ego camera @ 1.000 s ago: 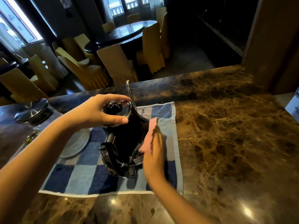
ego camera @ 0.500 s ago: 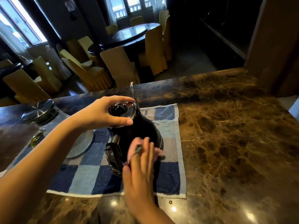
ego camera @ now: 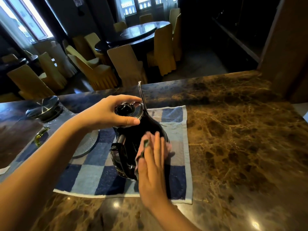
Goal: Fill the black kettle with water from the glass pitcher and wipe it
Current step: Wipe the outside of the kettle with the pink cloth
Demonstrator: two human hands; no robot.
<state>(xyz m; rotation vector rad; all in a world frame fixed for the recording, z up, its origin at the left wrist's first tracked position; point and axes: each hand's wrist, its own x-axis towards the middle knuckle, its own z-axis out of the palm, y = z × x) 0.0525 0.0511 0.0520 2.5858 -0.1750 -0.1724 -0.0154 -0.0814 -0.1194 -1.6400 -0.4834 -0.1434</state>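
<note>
The black kettle stands upright on a blue checked towel, its thin spout pointing away from me. My left hand grips the kettle's lidded top. My right hand lies flat against the kettle's near right side, pressing a pink cloth onto it. The glass pitcher with a metal lid stands at the left, partly behind my left forearm.
The brown marble counter stretches to the right and front. A few water drops lie near its front edge. A white object shows at the far right edge. Beyond the counter is a dining room with a round table and covered chairs.
My right hand with the pink cloth has swept from the kettle's right side round to its near side. My left hand stays on the kettle's top. The view has shifted slightly.
</note>
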